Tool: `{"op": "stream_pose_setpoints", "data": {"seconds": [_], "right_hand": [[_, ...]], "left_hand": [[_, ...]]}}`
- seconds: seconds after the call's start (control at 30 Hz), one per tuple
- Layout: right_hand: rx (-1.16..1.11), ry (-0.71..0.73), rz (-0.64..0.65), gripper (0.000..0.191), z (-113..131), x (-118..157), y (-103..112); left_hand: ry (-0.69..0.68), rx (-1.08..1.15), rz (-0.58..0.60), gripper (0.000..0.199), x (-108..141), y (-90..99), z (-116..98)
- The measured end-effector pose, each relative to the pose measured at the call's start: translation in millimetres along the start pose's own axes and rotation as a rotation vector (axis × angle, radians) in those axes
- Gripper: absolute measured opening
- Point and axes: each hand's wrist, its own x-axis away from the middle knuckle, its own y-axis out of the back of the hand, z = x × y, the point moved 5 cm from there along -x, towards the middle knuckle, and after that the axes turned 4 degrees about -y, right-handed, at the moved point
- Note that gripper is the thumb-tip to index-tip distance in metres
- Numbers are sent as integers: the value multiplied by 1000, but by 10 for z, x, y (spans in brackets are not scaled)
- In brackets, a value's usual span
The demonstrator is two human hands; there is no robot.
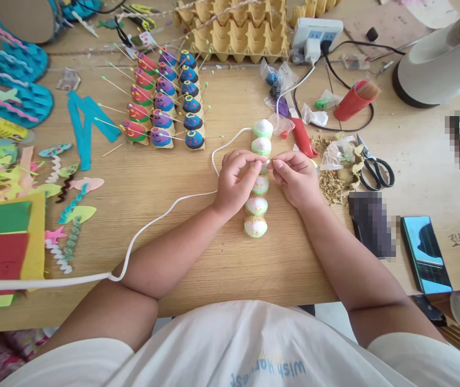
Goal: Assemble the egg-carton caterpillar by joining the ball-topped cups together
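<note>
A column of several white domes with green rims [256, 206] stands on the wooden table [197, 258] in front of me. My left hand [238, 180] is over the column from the left, thumb and forefinger pinched at a small whitish bit. From the right, my right hand [296, 177] pinches thumb and forefinger together close by; what they hold is too small to name. Both hands' fingertips nearly meet above one dome, which they partly hide. Small yellow marks show on the nearer domes.
Painted red, purple and blue cones [161, 117] with thin pins stand at the back left. Scissors [375, 166], a red tube [303, 138] and a phone [426, 254] lie right. A white cable [165, 212] crosses left; paper cutouts lie beyond.
</note>
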Motion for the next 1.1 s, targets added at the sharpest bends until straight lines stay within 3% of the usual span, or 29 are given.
{"op": "stream_pose_setpoints", "data": {"seconds": [0.33,0.8,1.1], "right_hand": [[137,-43,-63,69,-29,14,52],[74,-32,-9,56,-1,8,-3],[161,-56,-46,67,-30,19,40]], "left_hand": [[0,-15,13,36,-1,-3,-8],[22,-35,17,34,-6,-3,-33],[-1,-52,45,25,5,-3,-33]]}}
